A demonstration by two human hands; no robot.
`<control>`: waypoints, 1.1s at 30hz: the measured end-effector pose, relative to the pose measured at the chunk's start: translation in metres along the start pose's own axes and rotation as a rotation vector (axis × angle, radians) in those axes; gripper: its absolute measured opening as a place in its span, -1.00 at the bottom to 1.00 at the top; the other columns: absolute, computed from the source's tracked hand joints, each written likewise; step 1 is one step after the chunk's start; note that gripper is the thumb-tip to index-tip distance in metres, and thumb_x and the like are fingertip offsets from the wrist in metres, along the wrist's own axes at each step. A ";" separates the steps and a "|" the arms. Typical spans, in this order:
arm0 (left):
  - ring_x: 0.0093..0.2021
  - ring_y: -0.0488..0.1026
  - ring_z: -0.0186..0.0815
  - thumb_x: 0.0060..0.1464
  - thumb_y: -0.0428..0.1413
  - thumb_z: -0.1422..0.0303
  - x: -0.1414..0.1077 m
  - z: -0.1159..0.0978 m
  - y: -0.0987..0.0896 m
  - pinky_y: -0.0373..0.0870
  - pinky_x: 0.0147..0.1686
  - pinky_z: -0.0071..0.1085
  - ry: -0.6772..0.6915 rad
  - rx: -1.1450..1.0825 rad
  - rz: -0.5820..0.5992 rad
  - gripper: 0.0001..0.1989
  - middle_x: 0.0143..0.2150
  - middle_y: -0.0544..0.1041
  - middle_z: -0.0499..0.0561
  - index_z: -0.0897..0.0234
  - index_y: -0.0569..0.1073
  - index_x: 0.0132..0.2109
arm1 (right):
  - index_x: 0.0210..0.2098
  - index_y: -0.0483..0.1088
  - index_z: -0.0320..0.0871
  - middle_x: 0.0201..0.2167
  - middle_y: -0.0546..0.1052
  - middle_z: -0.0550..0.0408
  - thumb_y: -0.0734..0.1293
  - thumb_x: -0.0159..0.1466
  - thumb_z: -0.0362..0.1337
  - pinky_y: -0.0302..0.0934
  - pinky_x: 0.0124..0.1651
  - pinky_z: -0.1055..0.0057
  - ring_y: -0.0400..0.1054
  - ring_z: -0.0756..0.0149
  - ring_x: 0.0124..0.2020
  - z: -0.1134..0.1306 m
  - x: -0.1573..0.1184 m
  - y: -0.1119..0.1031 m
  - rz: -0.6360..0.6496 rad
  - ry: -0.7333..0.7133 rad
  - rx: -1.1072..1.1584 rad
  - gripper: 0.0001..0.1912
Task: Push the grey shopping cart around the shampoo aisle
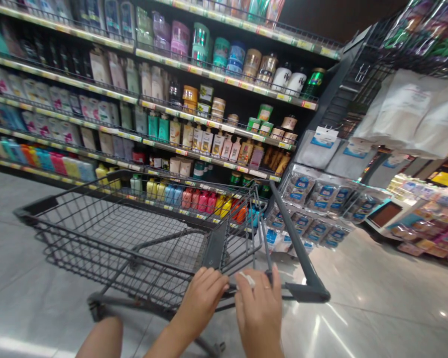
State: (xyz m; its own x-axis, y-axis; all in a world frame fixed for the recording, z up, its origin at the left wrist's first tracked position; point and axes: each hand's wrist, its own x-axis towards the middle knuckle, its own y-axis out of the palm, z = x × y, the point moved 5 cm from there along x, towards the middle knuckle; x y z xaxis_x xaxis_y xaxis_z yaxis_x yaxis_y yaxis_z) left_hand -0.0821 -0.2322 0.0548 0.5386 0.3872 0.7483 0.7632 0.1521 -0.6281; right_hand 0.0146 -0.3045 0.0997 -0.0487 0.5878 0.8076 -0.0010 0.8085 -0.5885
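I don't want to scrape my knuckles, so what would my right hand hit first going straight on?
Probably the cart's wire bars, just ahead of your right hand; the shelves lie beyond. The exact gap is hard to judge from this view.

White streaks of light (315, 330) are being reflected by the glossy grey tiled floor (388, 308), tiers of bottles (206, 141) and jars (180, 40) are being carried on dark shelving (194, 118) edged with price strips (78, 33), and, at right, hanging packets (324, 197) are being displayed below a dark rack (354, 82).
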 end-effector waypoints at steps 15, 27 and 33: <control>-0.38 0.30 -0.36 0.25 -0.14 0.47 -0.004 -0.001 -0.013 0.23 -0.27 -0.38 -0.015 -0.013 -0.033 -0.78 -0.42 0.44 -0.07 0.25 0.40 -0.22 | -0.21 0.39 -0.16 -0.27 0.47 -0.06 0.25 0.22 -0.41 0.17 0.09 -0.01 0.37 0.15 -0.21 -0.086 -0.010 -0.065 -0.255 0.248 0.055 -0.84; -0.36 0.34 -0.33 0.14 -0.09 0.49 -0.020 0.011 -0.032 0.22 -0.24 -0.32 -0.083 -0.129 -0.015 -0.83 -0.41 0.45 -0.03 0.24 0.38 -0.24 | -0.23 0.41 -0.11 -0.37 0.51 0.05 0.33 0.13 -0.43 0.37 -0.13 0.23 0.44 0.25 -0.33 -0.051 -0.005 -0.072 -0.079 -0.109 0.180 -0.80; -0.36 0.38 -0.32 0.06 -0.07 0.50 -0.025 0.018 -0.051 0.26 -0.18 -0.28 -0.080 -0.100 -0.053 -0.83 -0.40 0.47 -0.03 0.23 0.38 -0.26 | -0.33 0.39 -0.07 -0.44 0.51 0.11 0.26 0.14 -0.47 0.38 -0.06 0.18 0.47 0.25 -0.35 -0.060 0.020 -0.077 0.147 -0.060 0.557 -0.81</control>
State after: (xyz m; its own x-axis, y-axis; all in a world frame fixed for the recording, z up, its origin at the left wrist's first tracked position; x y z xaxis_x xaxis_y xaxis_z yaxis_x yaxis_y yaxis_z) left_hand -0.1409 -0.2337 0.0647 0.4692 0.4529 0.7581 0.8239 0.0846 -0.5604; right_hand 0.0739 -0.3533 0.1633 -0.1448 0.6766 0.7220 -0.5151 0.5715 -0.6388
